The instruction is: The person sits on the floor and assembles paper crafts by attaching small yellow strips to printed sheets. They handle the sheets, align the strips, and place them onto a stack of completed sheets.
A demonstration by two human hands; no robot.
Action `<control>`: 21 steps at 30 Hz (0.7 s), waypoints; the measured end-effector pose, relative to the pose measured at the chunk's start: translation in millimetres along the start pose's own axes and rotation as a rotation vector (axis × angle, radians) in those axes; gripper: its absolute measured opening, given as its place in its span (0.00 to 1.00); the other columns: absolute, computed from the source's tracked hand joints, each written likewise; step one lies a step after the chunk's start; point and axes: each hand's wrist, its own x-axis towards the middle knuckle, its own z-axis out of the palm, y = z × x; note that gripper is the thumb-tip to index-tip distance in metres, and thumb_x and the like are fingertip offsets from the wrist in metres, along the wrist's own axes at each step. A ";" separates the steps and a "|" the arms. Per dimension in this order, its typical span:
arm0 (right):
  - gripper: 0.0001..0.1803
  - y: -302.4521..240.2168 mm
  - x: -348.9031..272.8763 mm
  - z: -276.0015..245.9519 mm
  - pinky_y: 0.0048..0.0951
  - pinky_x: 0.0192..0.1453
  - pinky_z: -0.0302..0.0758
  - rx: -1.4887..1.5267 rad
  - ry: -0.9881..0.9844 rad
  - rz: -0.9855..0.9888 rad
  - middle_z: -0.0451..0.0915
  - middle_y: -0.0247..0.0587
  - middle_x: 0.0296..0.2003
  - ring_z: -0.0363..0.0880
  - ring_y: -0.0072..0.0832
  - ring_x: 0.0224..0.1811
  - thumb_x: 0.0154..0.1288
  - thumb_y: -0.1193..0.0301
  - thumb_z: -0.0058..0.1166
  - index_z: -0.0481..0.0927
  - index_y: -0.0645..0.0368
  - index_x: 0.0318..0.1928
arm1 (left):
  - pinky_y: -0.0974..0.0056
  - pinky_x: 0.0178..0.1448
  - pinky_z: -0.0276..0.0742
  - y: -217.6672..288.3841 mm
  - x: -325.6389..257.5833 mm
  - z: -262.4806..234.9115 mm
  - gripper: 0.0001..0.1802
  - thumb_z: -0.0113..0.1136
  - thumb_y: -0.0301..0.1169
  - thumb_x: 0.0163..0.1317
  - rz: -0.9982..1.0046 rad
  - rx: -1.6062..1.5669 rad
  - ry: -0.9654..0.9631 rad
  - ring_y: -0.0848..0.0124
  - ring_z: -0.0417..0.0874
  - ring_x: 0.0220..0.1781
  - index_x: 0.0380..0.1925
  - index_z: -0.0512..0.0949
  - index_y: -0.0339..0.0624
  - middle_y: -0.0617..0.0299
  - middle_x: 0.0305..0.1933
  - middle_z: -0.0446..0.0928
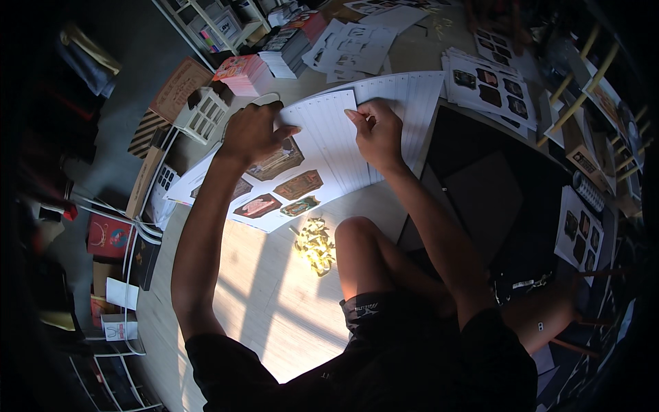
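Observation:
A large white printed sheet [322, 144] hangs tilted in front of me, with dark ornate-framed pictures on its lower left part and thin parallel lines on the rest. My left hand [254, 134] is closed on its upper left edge, thumb on the near face. At the sheet's upper right corner, my right hand [381, 137] pinches with thumb and bent fingers. Behind it fans a second lined white sheet [420, 93]; whether the two are joined I cannot tell. Below the sheet, a small heap of curled yellow strips [316, 248] lies on the floor beside my knee.
Cut-out paper sheets [353, 51] and stacked books [244, 74] lie at the back. More printed sheets [489, 89] are piled at the far right. A white plastic basket [202, 113] stands left, near cardboard boxes [180, 86]. Another person's hand [518, 40] shows dimly at the far right.

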 end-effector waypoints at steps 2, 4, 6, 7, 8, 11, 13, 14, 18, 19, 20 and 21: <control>0.10 1.2 1.2 -1.7 0.36 0.30 0.74 -0.010 -0.004 -0.038 0.79 0.46 0.27 0.80 0.37 0.26 0.59 0.78 0.69 0.77 0.63 0.31 | 0.48 0.51 0.82 1.7 0.4 -0.6 0.32 0.68 0.54 0.61 -0.030 0.014 -0.023 0.47 0.87 0.43 0.56 0.80 0.41 0.46 0.41 0.86; 0.11 2.2 2.1 -1.6 0.36 0.30 0.74 -0.029 0.002 -0.101 0.79 0.47 0.27 0.80 0.37 0.26 0.59 0.77 0.70 0.77 0.63 0.32 | 0.48 0.51 0.82 -2.0 1.3 3.5 0.33 0.68 0.54 0.61 -0.016 0.006 0.005 0.47 0.87 0.43 0.57 0.80 0.42 0.46 0.41 0.86; 0.12 1.3 -0.5 -2.2 0.35 0.29 0.74 -0.022 -0.058 -0.021 0.80 0.47 0.28 0.80 0.36 0.25 0.59 0.75 0.71 0.77 0.64 0.32 | 0.48 0.52 0.82 -4.0 1.4 5.1 0.33 0.68 0.54 0.61 -0.006 -0.001 0.017 0.47 0.87 0.43 0.57 0.80 0.42 0.46 0.41 0.86; 0.13 0.2 -2.2 -2.3 0.34 0.29 0.73 -0.019 -0.088 0.020 0.80 0.48 0.28 0.80 0.36 0.24 0.59 0.74 0.71 0.77 0.64 0.33 | 0.48 0.52 0.82 -4.4 1.2 5.5 0.33 0.68 0.54 0.61 -0.003 -0.005 0.015 0.47 0.87 0.43 0.57 0.79 0.42 0.46 0.41 0.86; 0.14 -0.8 -2.8 -2.5 0.34 0.28 0.73 0.008 -0.104 0.055 0.80 0.47 0.27 0.79 0.35 0.23 0.59 0.73 0.72 0.77 0.64 0.33 | 0.48 0.52 0.82 -4.7 0.9 5.9 0.33 0.68 0.54 0.61 -0.001 -0.008 0.013 0.47 0.87 0.44 0.57 0.79 0.42 0.46 0.41 0.86; 0.16 -5.6 -2.1 0.2 0.32 0.27 0.72 0.067 -0.125 0.114 0.81 0.47 0.25 0.79 0.32 0.21 0.59 0.71 0.73 0.76 0.65 0.32 | 0.48 0.51 0.82 -4.8 0.6 5.4 0.33 0.69 0.54 0.61 -0.009 -0.005 -0.001 0.47 0.87 0.44 0.57 0.80 0.42 0.46 0.41 0.86; 0.17 -0.5 -0.9 4.0 0.31 0.26 0.71 0.067 -0.104 0.086 0.80 0.46 0.23 0.78 0.30 0.20 0.59 0.71 0.74 0.76 0.65 0.31 | 0.48 0.51 0.82 -5.4 2.0 6.8 0.33 0.69 0.53 0.61 0.003 0.003 0.010 0.47 0.87 0.44 0.57 0.80 0.41 0.45 0.41 0.86; 0.17 1.9 -1.6 3.7 0.30 0.26 0.71 0.041 -0.104 0.091 0.80 0.46 0.22 0.78 0.30 0.19 0.59 0.71 0.74 0.76 0.65 0.31 | 0.48 0.51 0.82 -5.5 2.6 7.0 0.33 0.69 0.53 0.61 0.009 0.007 0.015 0.47 0.87 0.45 0.57 0.80 0.41 0.45 0.42 0.86; 0.17 0.6 -5.9 4.8 0.29 0.25 0.70 -0.014 -0.098 0.097 0.79 0.45 0.21 0.77 0.29 0.19 0.58 0.72 0.74 0.75 0.64 0.28 | 0.48 0.52 0.82 -2.9 0.2 5.1 0.33 0.70 0.53 0.60 -0.004 -0.014 0.016 0.47 0.87 0.45 0.56 0.80 0.40 0.44 0.41 0.86; 0.17 1.2 -6.6 5.6 0.29 0.25 0.70 -0.017 -0.092 0.092 0.79 0.45 0.21 0.77 0.29 0.18 0.58 0.72 0.74 0.75 0.64 0.28 | 0.48 0.52 0.82 -4.1 0.0 5.5 0.33 0.70 0.54 0.60 0.003 -0.013 0.027 0.47 0.87 0.44 0.56 0.80 0.40 0.44 0.41 0.86; 0.17 1.9 -7.2 7.1 0.29 0.25 0.70 0.007 -0.082 0.088 0.79 0.45 0.21 0.77 0.29 0.18 0.58 0.72 0.74 0.75 0.64 0.28 | 0.48 0.52 0.83 -4.9 -0.4 5.2 0.33 0.69 0.54 0.60 0.010 -0.011 0.038 0.47 0.88 0.44 0.55 0.81 0.40 0.44 0.40 0.86; 0.17 2.8 -7.9 8.2 0.29 0.25 0.70 0.027 -0.072 0.084 0.79 0.45 0.21 0.77 0.29 0.18 0.58 0.72 0.74 0.74 0.63 0.28 | 0.48 0.51 0.83 -4.2 -0.5 4.7 0.33 0.69 0.55 0.59 0.009 -0.008 0.039 0.47 0.88 0.44 0.55 0.81 0.40 0.45 0.39 0.86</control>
